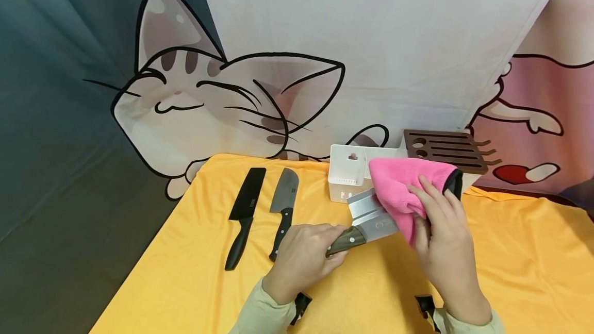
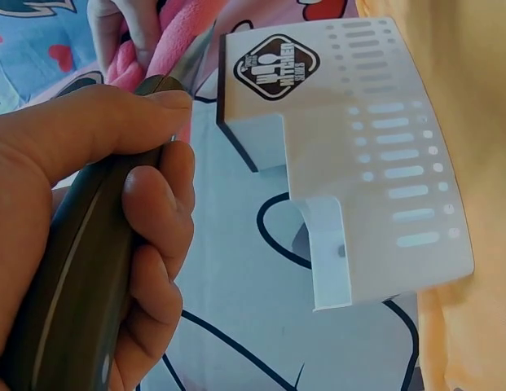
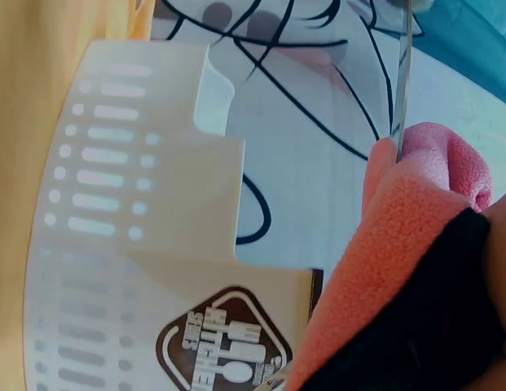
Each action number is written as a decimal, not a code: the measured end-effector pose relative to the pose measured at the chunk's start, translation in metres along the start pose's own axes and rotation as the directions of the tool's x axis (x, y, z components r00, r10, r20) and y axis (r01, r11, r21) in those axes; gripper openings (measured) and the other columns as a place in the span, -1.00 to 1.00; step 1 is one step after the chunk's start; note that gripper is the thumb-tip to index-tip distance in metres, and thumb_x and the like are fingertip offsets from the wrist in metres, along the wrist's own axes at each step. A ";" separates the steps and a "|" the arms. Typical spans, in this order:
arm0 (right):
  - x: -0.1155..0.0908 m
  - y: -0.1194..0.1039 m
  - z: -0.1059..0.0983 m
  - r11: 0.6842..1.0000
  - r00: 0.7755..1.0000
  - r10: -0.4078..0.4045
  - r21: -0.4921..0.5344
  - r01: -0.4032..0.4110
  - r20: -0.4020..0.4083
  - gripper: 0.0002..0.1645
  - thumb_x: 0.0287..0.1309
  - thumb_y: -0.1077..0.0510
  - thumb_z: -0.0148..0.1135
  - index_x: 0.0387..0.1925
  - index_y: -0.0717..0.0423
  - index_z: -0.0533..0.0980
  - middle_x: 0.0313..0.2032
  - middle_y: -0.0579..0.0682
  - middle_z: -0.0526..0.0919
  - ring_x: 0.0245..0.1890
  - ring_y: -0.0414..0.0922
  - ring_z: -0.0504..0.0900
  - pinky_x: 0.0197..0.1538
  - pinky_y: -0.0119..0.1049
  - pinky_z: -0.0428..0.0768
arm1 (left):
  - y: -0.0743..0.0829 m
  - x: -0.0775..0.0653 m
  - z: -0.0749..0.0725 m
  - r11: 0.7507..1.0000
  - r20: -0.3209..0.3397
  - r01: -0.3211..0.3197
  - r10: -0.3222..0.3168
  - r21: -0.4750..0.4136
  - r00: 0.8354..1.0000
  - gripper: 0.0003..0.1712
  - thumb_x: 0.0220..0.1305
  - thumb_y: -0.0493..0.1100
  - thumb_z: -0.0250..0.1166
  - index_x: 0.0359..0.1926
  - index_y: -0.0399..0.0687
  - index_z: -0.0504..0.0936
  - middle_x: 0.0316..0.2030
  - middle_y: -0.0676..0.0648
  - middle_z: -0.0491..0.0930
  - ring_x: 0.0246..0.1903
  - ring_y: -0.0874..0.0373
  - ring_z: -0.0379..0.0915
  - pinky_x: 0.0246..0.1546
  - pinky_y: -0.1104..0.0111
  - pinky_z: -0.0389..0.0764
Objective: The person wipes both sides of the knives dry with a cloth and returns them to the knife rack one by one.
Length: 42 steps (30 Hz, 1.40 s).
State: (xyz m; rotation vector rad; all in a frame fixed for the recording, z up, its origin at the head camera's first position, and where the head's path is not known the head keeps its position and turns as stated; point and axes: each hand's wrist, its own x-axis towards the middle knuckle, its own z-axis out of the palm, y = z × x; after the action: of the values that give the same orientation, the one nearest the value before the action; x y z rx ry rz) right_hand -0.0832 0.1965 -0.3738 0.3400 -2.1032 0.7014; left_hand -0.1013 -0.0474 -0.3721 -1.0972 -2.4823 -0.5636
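Observation:
My left hand (image 1: 306, 254) grips the brown riveted handle (image 1: 347, 241) of a cleaver (image 1: 381, 226), held above the table with its blade slanting up to the right. Over the far end of that broad blade lies a pink cloth (image 1: 401, 184) with a dark border, hiding the tip. My right hand (image 1: 447, 241) holds the cloth folded about the blade, thumb on the near side and fingers on top. In the right wrist view the blade appears edge-on, entering the cloth (image 3: 407, 220). The left wrist view shows the thumb and curled fingers around the handle (image 2: 81, 269).
A white knife holder (image 1: 341, 195) with a brown slotted top (image 1: 445, 151) stands behind the cloth at the table's back. A black knife (image 1: 246, 205) and a grey-bladed knife (image 1: 285, 189) lie on the yellow tablecloth (image 1: 185, 272) to the left. Cartoon-printed fabric (image 1: 394, 40) hangs behind.

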 end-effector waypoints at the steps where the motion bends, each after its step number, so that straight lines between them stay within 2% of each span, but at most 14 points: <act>1: 0.000 0.001 -0.001 1.000 1.000 0.007 -0.001 -0.007 -0.004 -0.48 0.11 0.42 0.07 0.14 0.28 0.56 0.17 0.30 0.57 0.19 0.36 0.45 0.44 0.03 0.18 | 0.000 0.000 0.000 1.000 0.003 0.003 -0.003 0.000 1.000 -0.77 0.12 -0.07 0.46 -0.17 0.03 0.74 -0.43 0.17 0.68 -0.57 0.38 0.45 -0.58 0.51 0.42; 8: 0.001 0.006 -0.006 1.000 0.999 0.020 -0.010 -0.020 -0.041 -0.45 0.05 0.54 0.09 0.12 0.32 0.56 0.13 0.30 0.59 0.13 0.39 0.45 0.43 0.02 0.20 | -0.002 -0.001 -0.001 0.999 0.004 0.026 -0.026 -0.021 1.000 -0.73 0.15 -0.05 0.47 -0.13 -0.02 0.75 -0.41 0.14 0.70 -0.58 0.39 0.43 -0.58 0.55 0.39; 16: 0.002 0.005 -0.007 1.000 0.999 0.015 -0.011 -0.016 -0.047 -0.44 0.01 0.62 0.07 0.07 0.29 0.60 0.09 0.27 0.62 0.08 0.38 0.45 0.41 -0.06 0.23 | -0.008 -0.002 -0.007 0.995 -0.068 0.073 -0.078 -0.074 0.995 -0.73 0.14 -0.09 0.50 -0.12 -0.03 0.77 -0.39 0.14 0.71 -0.58 0.39 0.47 -0.60 0.53 0.40; 18: 0.002 0.004 -0.008 1.000 0.999 0.016 -0.014 -0.016 -0.028 -0.46 0.03 0.60 0.06 0.06 0.29 0.60 0.08 0.26 0.62 0.08 0.37 0.44 0.40 -0.08 0.23 | -0.010 -0.002 -0.008 0.994 -0.078 0.080 -0.086 -0.077 0.993 -0.72 0.13 -0.09 0.50 -0.12 -0.03 0.77 -0.40 0.13 0.70 -0.58 0.39 0.48 -0.60 0.52 0.39; 26: 0.002 -0.003 -0.013 0.999 0.995 0.025 -0.040 -0.021 0.095 -0.58 0.13 0.49 0.04 0.02 0.33 0.59 0.06 0.29 0.62 0.13 0.34 0.45 0.45 0.04 0.14 | -0.014 -0.004 -0.011 0.992 -0.125 0.090 -0.100 -0.083 0.987 -0.70 0.12 -0.10 0.51 -0.11 -0.04 0.78 -0.45 0.14 0.67 -0.62 0.38 0.36 -0.62 0.50 0.34; 33: 0.003 -0.015 -0.014 1.000 0.994 -0.017 -0.001 0.017 0.105 -0.44 -0.09 0.62 0.19 -0.01 0.25 0.62 0.04 0.23 0.64 0.11 0.35 0.44 0.46 -0.06 0.15 | -0.016 -0.005 -0.011 0.989 -0.150 0.114 -0.128 -0.099 0.980 -0.65 0.05 -0.13 0.55 -0.10 -0.09 0.77 -0.39 0.08 0.71 -0.58 0.33 0.46 -0.59 0.46 0.42; 35: 0.003 -0.017 -0.014 0.999 0.991 -0.037 0.005 0.037 0.127 -0.44 -0.08 0.60 0.19 0.01 0.22 0.62 0.06 0.22 0.64 0.11 0.34 0.43 0.47 -0.07 0.14 | -0.016 -0.005 -0.011 0.988 -0.156 0.118 -0.133 -0.099 0.979 -0.65 0.06 -0.13 0.55 -0.10 -0.09 0.77 -0.38 0.07 0.72 -0.57 0.32 0.48 -0.58 0.45 0.45; 36: 0.003 -0.018 -0.014 0.999 0.989 -0.048 0.012 0.046 0.138 -0.45 -0.06 0.57 0.18 0.01 0.21 0.62 0.06 0.22 0.63 0.12 0.33 0.43 0.47 -0.07 0.13 | -0.016 -0.005 -0.011 0.988 -0.157 0.119 -0.133 -0.097 0.979 -0.66 0.06 -0.13 0.54 -0.10 -0.09 0.77 -0.38 0.08 0.72 -0.57 0.32 0.47 -0.58 0.45 0.45; 39: 0.003 -0.022 -0.013 0.997 0.982 -0.077 0.030 0.073 0.171 -0.72 0.37 0.29 0.09 0.02 0.19 0.62 0.06 0.21 0.63 0.13 0.30 0.42 0.48 -0.06 0.11 | -0.016 -0.005 -0.011 0.990 -0.162 0.114 -0.127 -0.085 0.979 -0.66 0.06 -0.13 0.54 -0.11 -0.08 0.77 -0.42 0.10 0.69 -0.59 0.33 0.43 -0.59 0.46 0.42; 40: 0.003 -0.023 -0.013 0.996 0.979 -0.090 0.033 0.085 0.181 -0.69 0.47 0.17 0.01 0.02 0.19 0.62 0.05 0.21 0.64 0.14 0.29 0.42 0.48 -0.06 0.11 | -0.016 -0.005 -0.011 0.990 -0.162 0.111 -0.124 -0.084 0.979 -0.67 0.06 -0.12 0.54 -0.11 -0.07 0.77 -0.43 0.11 0.67 -0.60 0.33 0.41 -0.60 0.46 0.41; 42: 0.003 -0.025 -0.013 0.993 0.974 -0.117 0.038 0.111 0.193 -0.50 0.57 -0.03 -0.17 0.00 0.19 0.62 0.03 0.20 0.65 0.15 0.28 0.43 0.47 -0.07 0.13 | -0.016 -0.005 -0.011 0.991 -0.159 0.106 -0.117 -0.081 0.980 -0.66 0.06 -0.12 0.54 -0.11 -0.07 0.76 -0.46 0.12 0.65 -0.62 0.33 0.37 -0.61 0.47 0.38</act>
State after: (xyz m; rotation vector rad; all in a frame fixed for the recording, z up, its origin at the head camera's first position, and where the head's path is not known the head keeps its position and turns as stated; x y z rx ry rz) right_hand -0.0646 0.1840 -0.3565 0.5602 -2.2395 0.6512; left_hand -0.1086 -0.0655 -0.3686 -0.9017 -2.4072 -0.7500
